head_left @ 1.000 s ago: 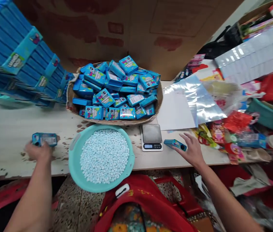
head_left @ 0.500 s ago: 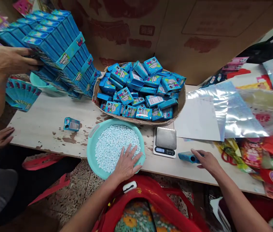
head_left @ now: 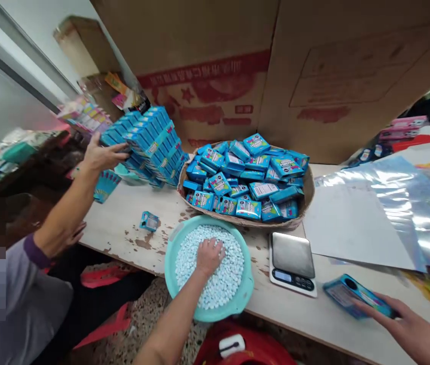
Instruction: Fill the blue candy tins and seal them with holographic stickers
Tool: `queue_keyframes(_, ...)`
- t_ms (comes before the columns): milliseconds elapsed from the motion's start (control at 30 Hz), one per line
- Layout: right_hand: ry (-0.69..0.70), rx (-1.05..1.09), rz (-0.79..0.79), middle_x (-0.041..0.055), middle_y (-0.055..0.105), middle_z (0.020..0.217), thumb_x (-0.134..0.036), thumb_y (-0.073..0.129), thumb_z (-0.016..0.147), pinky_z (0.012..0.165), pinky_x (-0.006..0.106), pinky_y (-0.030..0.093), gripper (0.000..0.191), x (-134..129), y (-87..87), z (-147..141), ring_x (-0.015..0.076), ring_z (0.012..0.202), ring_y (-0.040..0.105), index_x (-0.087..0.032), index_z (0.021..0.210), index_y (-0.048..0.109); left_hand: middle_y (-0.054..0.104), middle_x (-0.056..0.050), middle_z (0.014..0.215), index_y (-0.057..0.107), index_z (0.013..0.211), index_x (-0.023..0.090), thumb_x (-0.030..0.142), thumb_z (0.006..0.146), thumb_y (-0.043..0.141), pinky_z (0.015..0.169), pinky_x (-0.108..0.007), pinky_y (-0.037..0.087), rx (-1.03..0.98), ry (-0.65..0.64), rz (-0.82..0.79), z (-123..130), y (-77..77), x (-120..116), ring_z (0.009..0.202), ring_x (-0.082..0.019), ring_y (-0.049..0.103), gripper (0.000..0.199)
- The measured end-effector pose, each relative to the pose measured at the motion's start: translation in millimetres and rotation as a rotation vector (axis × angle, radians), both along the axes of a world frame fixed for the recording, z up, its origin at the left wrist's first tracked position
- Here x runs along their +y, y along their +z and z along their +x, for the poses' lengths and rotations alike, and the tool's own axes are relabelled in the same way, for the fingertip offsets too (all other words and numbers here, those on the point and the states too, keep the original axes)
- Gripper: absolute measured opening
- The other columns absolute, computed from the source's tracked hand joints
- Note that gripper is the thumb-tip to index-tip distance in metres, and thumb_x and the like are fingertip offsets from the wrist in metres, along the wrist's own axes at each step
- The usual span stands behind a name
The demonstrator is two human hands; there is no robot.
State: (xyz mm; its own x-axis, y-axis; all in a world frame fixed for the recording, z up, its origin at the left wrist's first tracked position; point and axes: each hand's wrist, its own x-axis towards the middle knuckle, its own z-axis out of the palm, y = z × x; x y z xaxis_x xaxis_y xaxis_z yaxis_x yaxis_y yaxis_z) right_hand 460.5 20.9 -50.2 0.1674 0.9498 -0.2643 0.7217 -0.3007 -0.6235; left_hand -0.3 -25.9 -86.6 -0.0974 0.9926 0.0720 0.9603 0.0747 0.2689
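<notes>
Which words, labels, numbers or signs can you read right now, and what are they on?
"CARAMELO MACIZO": fronts of several small blue boxes in the oval tray.
Red band on the large carton: Chinese characters, too blurred to quote.
Stacked blue boxes: labels too small.
Scale display: no digits legible.
Held box in the right hand: print too blurred.

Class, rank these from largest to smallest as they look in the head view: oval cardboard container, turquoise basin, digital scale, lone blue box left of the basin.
1. Oval cardboard container, the widest
2. Turquoise basin
3. Digital scale
4. Lone blue box, though lying farther from the camera makes it look smaller
</notes>
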Motion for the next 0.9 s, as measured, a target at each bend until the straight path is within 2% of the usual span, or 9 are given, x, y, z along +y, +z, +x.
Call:
queue_keyframes(100, -0.185, 0.048, -0.074, 0.0183, 0.067, 0.078, -0.063, 0.063, 0.043, 0.071, 0.053, 0.047, 0.035, -1, 29.7, -17, 0.0408, 0.083, 0.064, -0.036, 0.066, 0.063, 0.062, -0.009, 0.094, 0.067, 0.090, 0.024, 0.033, 0.080, 0.057, 0.079, -0.039, 0.046, -0.315, 0.283, 0.034, -7, 5.0, 15, 0.088, -0.025, 0.058, 0.017)
queue_keyframes(167, -0.220, 0.116, -0.036, 0.0169, 0.068, 0.076, -0.066, 0.062, 0.045, 0.074, 0.053, 0.046, 0.037, -2, 53.6, -40, 0.0395, 0.083, 0.064, -0.039, 0.070, 0.063, 0.061, -0.006, 0.084, 0.066, 0.077, 0.025, 0.032, 0.071, 0.067, 0.072, -0.033, 0.047, -0.606, 0.433, 0.102, -7, 11.0, 16, 0.082, -0.023, 0.059, 0.009)
queue_keyframes(267, -0.097, 0.281, 0.038, 0.0069, 0.070, 0.084, -0.062, 0.067, 0.046, 0.079, 0.050, 0.050, 0.046, -2, 83.6, -85, 0.0365, 0.086, 0.064, -0.035, 0.083, 0.065, 0.054, -0.001, 0.063, 0.062, 0.066, 0.021, 0.028, 0.062, 0.075, 0.052, -0.025, 0.044, -1.085, 0.675, 0.180, 1, 24.7, 9, 0.061, -0.017, 0.056, 0.015)
queue_keyframes(367, 0.075, 0.430, 0.039, 0.0028, 0.070, 0.081, -0.056, 0.072, 0.051, 0.069, 0.040, 0.054, 0.046, 0, 100.6, -130, 0.0291, 0.076, 0.065, -0.028, 0.087, 0.065, 0.053, 0.002, 0.059, 0.060, 0.077, 0.020, 0.030, 0.065, 0.073, 0.039, -0.020, 0.037, -1.518, 0.869, 0.179, 9, 43.4, -4, 0.044, -0.011, 0.049, 0.020)
queue_keyframes(500, 0.316, 0.600, 0.010, 0.0007, 0.069, 0.084, -0.050, 0.070, 0.063, 0.069, 0.032, 0.053, 0.043, -3, 107.1, -180, 0.0222, 0.074, 0.065, -0.024, 0.096, 0.063, 0.062, -0.002, 0.076, 0.055, 0.094, 0.020, 0.038, 0.078, 0.058, 0.041, -0.020, 0.043, -1.950, 0.958, 0.178, 13, 62.7, -16, 0.052, -0.012, 0.059, 0.024)
queue_keyframes(600, 0.431, 0.610, 0.072, 0.0011, 0.068, 0.091, -0.046, 0.069, 0.068, 0.076, 0.033, 0.050, 0.039, -8, 105.8, -208, 0.0210, 0.081, 0.063, -0.023, 0.099, 0.062, 0.058, -0.001, 0.067, 0.051, 0.081, 0.017, 0.037, 0.083, 0.049, 0.040, -0.018, 0.042, -2.159, 1.053, 0.098, 12, 70.0, -15, 0.048, -0.010, 0.056, 0.020)
queue_keyframes(667, 0.486, 0.582, 0.140, 0.0022, 0.066, 0.092, -0.045, 0.069, 0.070, 0.078, 0.034, 0.048, 0.037, -14, 103.0, -224, 0.0211, 0.083, 0.061, -0.022, 0.098, 0.061, 0.052, 0.001, 0.058, 0.047, 0.073, 0.017, 0.033, 0.082, 0.051, 0.035, -0.014, 0.033, -2.223, 1.042, 0.035, 11, 78.1, -12, 0.041, -0.007, 0.048, 0.019)
queue_keyframes(767, 0.563, 0.496, 0.274, 0.0041, 0.063, 0.092, -0.043, 0.070, 0.070, 0.079, 0.036, 0.046, 0.035, -23, 94.8, -248, 0.0226, 0.087, 0.059, -0.022, 0.097, 0.062, 0.051, 0.003, 0.058, 0.046, 0.069, 0.017, 0.031, 0.077, 0.057, 0.033, -0.014, 0.026, -2.252, 0.833, 0.032, 11, 101.1, -5, 0.039, -0.006, 0.045, 0.019)
queue_keyframes(900, 0.582, 0.344, 0.368, 0.0055, 0.063, 0.093, -0.036, 0.074, 0.068, 0.080, 0.038, 0.044, 0.034, -37, 79.0, -285, 0.0245, 0.090, 0.057, -0.022, 0.097, 0.062, 0.058, 0.001, 0.063, 0.048, 0.066, 0.016, 0.035, 0.071, 0.064, 0.047, -0.020, 0.043, -2.115, 0.617, 0.224, 16, 131.2, 2, 0.054, -0.012, 0.058, 0.025)
